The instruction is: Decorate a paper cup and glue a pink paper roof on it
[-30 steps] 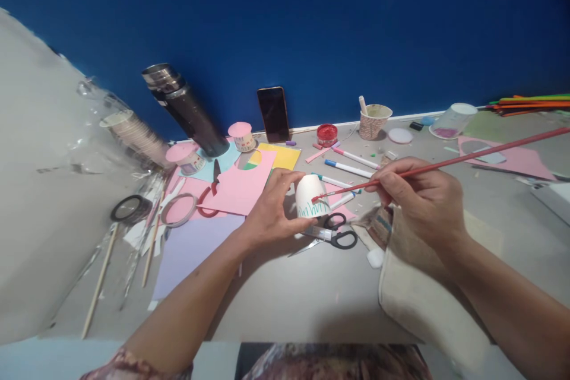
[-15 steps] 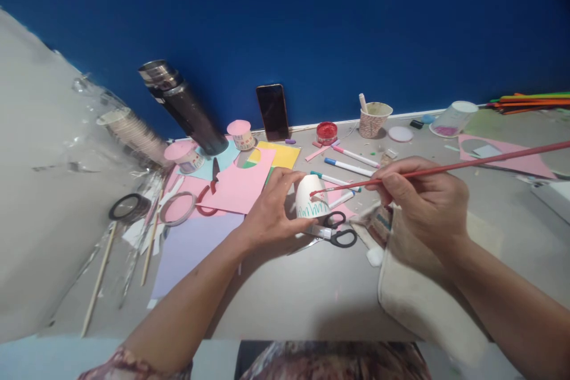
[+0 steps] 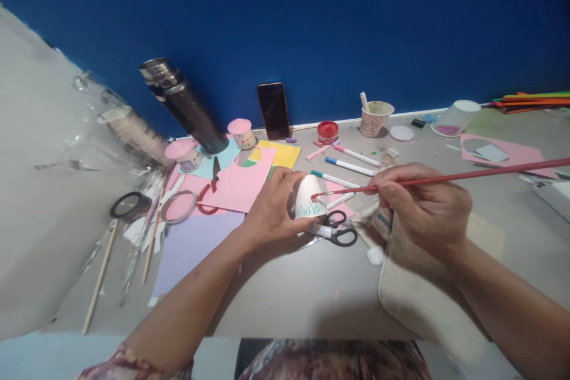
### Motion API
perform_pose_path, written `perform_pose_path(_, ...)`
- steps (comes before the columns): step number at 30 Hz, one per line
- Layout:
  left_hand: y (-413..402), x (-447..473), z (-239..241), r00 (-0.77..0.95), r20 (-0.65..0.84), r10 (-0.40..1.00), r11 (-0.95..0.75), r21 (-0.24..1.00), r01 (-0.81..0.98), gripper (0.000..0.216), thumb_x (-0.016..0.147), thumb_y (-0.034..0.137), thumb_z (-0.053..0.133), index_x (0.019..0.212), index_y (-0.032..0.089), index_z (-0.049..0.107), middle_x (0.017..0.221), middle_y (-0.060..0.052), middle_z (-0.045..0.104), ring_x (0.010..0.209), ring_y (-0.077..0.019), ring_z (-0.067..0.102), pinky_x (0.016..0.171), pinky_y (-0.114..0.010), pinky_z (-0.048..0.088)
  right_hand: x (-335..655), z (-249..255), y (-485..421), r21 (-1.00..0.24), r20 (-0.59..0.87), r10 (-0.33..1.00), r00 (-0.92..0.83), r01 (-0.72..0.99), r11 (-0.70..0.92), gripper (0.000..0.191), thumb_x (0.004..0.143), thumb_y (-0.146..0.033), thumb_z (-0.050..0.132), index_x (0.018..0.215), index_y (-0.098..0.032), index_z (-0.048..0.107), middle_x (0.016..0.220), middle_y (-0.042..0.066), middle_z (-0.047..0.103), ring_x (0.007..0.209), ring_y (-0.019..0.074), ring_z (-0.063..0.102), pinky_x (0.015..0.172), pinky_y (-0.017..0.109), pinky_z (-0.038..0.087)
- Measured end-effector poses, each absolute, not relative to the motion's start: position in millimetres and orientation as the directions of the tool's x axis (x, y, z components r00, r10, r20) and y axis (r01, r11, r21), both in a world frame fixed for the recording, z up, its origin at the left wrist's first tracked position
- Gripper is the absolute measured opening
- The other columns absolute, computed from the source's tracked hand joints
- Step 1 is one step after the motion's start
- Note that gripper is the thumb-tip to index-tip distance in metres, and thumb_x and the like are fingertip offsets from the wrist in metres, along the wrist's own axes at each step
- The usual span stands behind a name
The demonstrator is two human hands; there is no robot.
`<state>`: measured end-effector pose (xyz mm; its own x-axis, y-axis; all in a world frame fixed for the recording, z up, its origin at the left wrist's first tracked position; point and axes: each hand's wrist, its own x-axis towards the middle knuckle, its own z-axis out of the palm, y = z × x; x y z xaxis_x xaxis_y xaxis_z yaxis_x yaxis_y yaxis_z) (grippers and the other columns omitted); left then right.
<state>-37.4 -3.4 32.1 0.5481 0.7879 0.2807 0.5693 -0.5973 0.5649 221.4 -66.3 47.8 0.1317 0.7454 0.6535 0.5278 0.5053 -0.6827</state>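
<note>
At the near edge of the tabletop [image 3: 285, 303], right of its middle, we see a beige cloth [image 3: 414, 297] hanging partly over. Farther in, black-handled scissors [image 3: 345, 238] lie just beyond the left hand [image 3: 278, 208], whose fingers and thumb curve around a white paper cup [image 3: 306, 190]. The cup, seemingly upside down, is near the middle of the tabletop; we cannot tell whether it rests there. The right hand [image 3: 421, 208] pinches a red paintbrush [image 3: 472, 176] like a pen, its red tip at the cup's side, above green strokes. We judge the step in hand to be dabbing red paint; another dab calls for a steady cup and light pressure. Beyond lie markers [image 3: 356, 155], then an open pot of red paint [image 3: 328, 131] and a dark-screened phone [image 3: 273, 110] by the far edge. We can read no brands, labels or writing.
</note>
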Motion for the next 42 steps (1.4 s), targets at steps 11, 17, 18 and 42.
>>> perform_pose_path(11,-4.7,-36.5,31.3,0.536,0.24,0.809,-0.561,0.586,0.584,0.072,0.076,0.042,0.086,0.139,0.024,0.055,0.126,-0.01,0.053,0.12,-0.032,0.057,0.103,-0.05,0.054,223.3,47.1,-62.2,-0.641,0.683,0.724,0.097,0.555,0.53,0.016,0.097,-0.024,0.068,0.082,-0.025,0.073,0.067,-0.001,0.073,0.058,0.0162,0.068,0.06,0.028,0.055)
perform_pose_path(17,-4.9,-37.3,30.2,0.537,0.247,0.807,-0.564,0.594,0.574,0.073,0.075,0.04,0.086,0.139,0.025,0.054,0.127,-0.01,0.053,0.121,-0.0323,0.057,0.104,-0.05,0.053,225.5,44.3,-62.0,-0.667,0.666,0.736,0.122,0.538,0.515,0.014,0.097,-0.024,0.07,0.084,-0.024,0.074,0.067,-0.002,0.072,0.056,0.0143,0.066,0.057,0.026,0.052)
perform_pose_path(18,-5.0,-37.3,30.4,0.537,0.251,0.805,-0.566,0.596,0.57,0.072,0.076,0.04,0.086,0.139,0.025,0.055,0.126,-0.01,0.053,0.12,-0.0319,0.057,0.103,-0.049,0.053,226.3,43.4,-61.9,-0.67,0.663,0.738,0.127,0.54,0.509,0.014,0.097,-0.025,0.07,0.084,-0.024,0.075,0.067,-0.002,0.072,0.056,0.0141,0.066,0.057,0.026,0.051)
perform_pose_path(42,-3.8,-36.6,32.3,0.532,0.228,0.816,-0.547,0.603,0.58,0.071,0.075,0.043,0.086,0.137,0.024,0.057,0.125,-0.01,0.053,0.124,-0.033,0.055,0.104,-0.049,0.053,226.6,42.8,-61.4,-0.709,0.621,0.776,0.109,0.501,0.497,0.015,0.098,-0.027,0.07,0.083,-0.024,0.074,0.066,-0.002,0.071,0.053,0.0133,0.063,0.055,0.026,0.05)
